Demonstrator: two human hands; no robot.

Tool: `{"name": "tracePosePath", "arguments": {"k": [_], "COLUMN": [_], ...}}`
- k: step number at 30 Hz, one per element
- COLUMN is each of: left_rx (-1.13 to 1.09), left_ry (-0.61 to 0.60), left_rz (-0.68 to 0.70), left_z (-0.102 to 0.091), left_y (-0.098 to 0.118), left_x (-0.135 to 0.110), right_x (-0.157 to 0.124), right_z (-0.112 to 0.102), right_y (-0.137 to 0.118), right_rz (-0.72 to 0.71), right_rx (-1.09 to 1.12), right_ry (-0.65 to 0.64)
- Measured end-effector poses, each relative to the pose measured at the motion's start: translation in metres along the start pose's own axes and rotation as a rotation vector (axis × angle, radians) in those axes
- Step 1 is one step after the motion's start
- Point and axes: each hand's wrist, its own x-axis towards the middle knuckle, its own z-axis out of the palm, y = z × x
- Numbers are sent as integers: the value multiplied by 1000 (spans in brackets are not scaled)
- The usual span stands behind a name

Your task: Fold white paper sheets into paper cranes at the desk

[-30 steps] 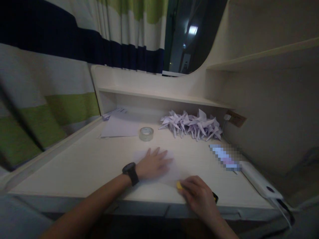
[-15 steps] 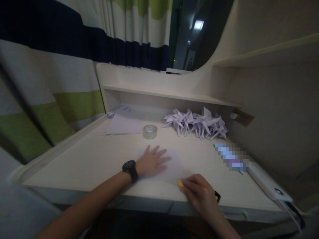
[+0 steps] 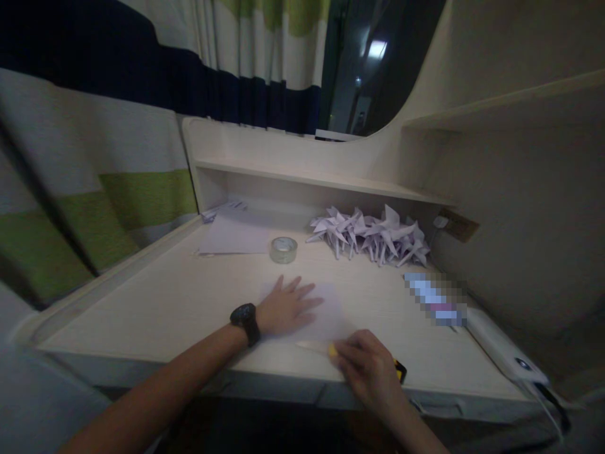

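Note:
My left hand (image 3: pixel 287 307) lies flat with fingers spread on a pale sheet of paper (image 3: pixel 326 315) on the desk (image 3: pixel 155 309). A black watch (image 3: pixel 246 321) is on that wrist. My right hand (image 3: pixel 371 372) is closed round a yellow and black utility knife (image 3: pixel 399 372). The knife's blade (image 3: pixel 312 345) points left along the near edge of the sheet.
A roll of clear tape (image 3: pixel 283 250) stands behind the sheet. A heap of folded white paper cranes (image 3: pixel 373 236) lies at the back right. More sheets (image 3: pixel 234 238) lie at the back left. A white power bank (image 3: pixel 501 343) rests at the right edge. Striped curtain (image 3: pixel 94 157) hangs left.
The right hand has slid a little left, and the knife's blade now shows extended along the paper's near edge. The left hand stays flat on the sheet.

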Motion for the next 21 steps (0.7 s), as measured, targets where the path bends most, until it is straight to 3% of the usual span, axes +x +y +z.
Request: {"name": "tracePosePath", "arguments": {"k": [8, 11, 14, 18, 21], "left_rx": [-48, -60, -70, -72, -74], "left_ry": [12, 30, -17, -52, -47], "left_rz": [-20, -45, -21, 42, 71], "left_z": [-2, -6, -14, -23, -31], "left_y": [-6, -7, -8, -5, 1], "left_x": [4, 2, -6, -20, -26], "right_x": [3, 3, 2, 7, 15], "right_z": [-6, -18, -32, -47, -50], "right_y": [-9, 14, 50, 87, 96], "right_rz": [-36, 7, 156, 354, 413], "right_rx": [114, 136, 94, -101, -264], "right_ry": [-90, -73, 7, 4, -41]}}
